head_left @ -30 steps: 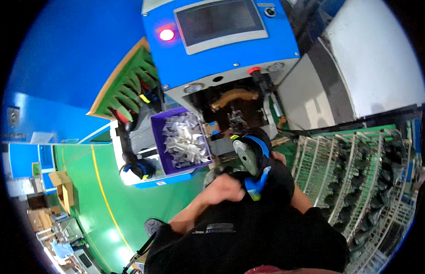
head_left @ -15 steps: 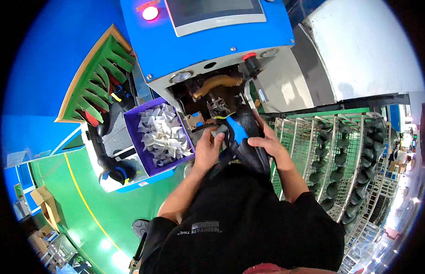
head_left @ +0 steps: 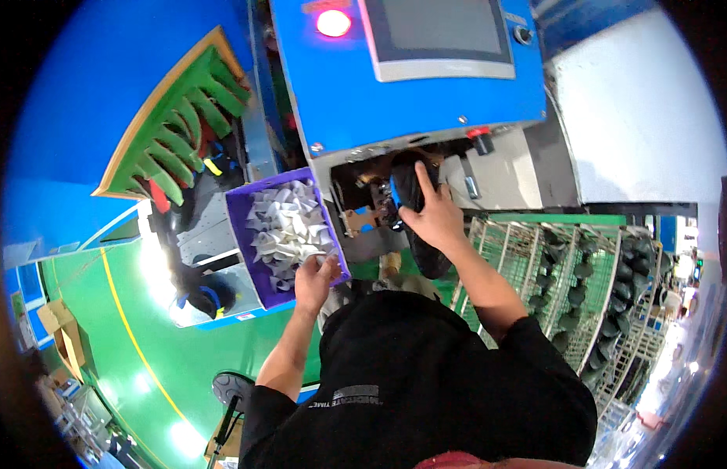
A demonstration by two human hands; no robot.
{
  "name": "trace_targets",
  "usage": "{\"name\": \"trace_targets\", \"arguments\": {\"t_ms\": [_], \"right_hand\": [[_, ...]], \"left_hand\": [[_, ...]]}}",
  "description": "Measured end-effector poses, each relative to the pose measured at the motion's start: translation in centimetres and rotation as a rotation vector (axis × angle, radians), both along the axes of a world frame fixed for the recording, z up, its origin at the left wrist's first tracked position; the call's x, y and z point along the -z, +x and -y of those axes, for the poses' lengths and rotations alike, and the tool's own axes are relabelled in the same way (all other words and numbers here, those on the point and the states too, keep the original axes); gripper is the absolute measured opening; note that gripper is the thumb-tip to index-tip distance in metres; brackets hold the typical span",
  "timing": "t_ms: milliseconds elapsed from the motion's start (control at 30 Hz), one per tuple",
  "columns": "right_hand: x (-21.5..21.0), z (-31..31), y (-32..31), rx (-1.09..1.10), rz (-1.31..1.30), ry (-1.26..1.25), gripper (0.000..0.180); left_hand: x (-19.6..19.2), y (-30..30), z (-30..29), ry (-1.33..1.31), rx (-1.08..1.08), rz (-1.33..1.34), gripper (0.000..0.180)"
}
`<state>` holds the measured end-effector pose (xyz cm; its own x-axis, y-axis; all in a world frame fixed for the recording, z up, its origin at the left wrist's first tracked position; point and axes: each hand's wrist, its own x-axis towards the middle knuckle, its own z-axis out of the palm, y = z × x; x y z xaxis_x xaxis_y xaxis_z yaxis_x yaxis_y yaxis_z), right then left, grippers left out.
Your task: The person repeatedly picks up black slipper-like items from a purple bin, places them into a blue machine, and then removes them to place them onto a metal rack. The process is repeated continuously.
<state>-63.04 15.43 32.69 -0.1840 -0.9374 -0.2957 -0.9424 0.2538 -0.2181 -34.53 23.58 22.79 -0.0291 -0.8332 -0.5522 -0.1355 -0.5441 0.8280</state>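
Just right of the frame's centre, the right hand (head_left: 435,217) presses on a black shoe (head_left: 417,211) with blue trim, its fingers (head_left: 420,178) spread and laid over the upper part of the shoe, gripping it. The shoe stands on end, its top pushed into the dark opening at the bottom of a blue machine (head_left: 426,102) that fills the upper middle of the frame. The machine carries a grey screen (head_left: 435,35) and a glowing red lamp (head_left: 334,22).

Left of centre, the left hand (head_left: 315,283) reaches into the lower right corner of a purple bin (head_left: 242,234), its fingers curled closed on one of the white pieces (head_left: 284,227) heaped inside.

At the right of the frame, a wire rack (head_left: 582,289) holds rows of dark shoes. A green pegged rack (head_left: 172,129) shows at the upper left, and green floor (head_left: 121,313) with a yellow line at the lower left.
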Motion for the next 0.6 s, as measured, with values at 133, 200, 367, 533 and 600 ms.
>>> {"name": "trace_targets", "arguments": {"t_ms": [133,200,367,533,600], "right_hand": [[1.0,1.2,-0.8,-0.03,-0.017,-0.015,0.091],[0.8,0.5,-0.7,-0.076,-0.059,-0.057,0.095],[3.3,-1.0,-1.3,-0.178,-0.072,-0.35,0.093],[3.4,-2.1,-1.7,-0.172,0.01,-0.631,0.092],[2.5,-3.7,-1.5,-0.112,-0.03,-0.681,0.092]], "left_hand": [[-1.4,1.9,1.2,-0.057,-0.11,0.308,0.047],[-2.1,2.8,2.1,-0.08,-0.086,0.546,0.051],[1.0,3.6,0.3,-0.254,-0.141,0.632,0.045],[-2.4,-1.0,1.8,-0.092,0.177,0.193,0.043],[-2.3,-3.7,2.1,0.137,0.245,-0.196,0.055]]}}
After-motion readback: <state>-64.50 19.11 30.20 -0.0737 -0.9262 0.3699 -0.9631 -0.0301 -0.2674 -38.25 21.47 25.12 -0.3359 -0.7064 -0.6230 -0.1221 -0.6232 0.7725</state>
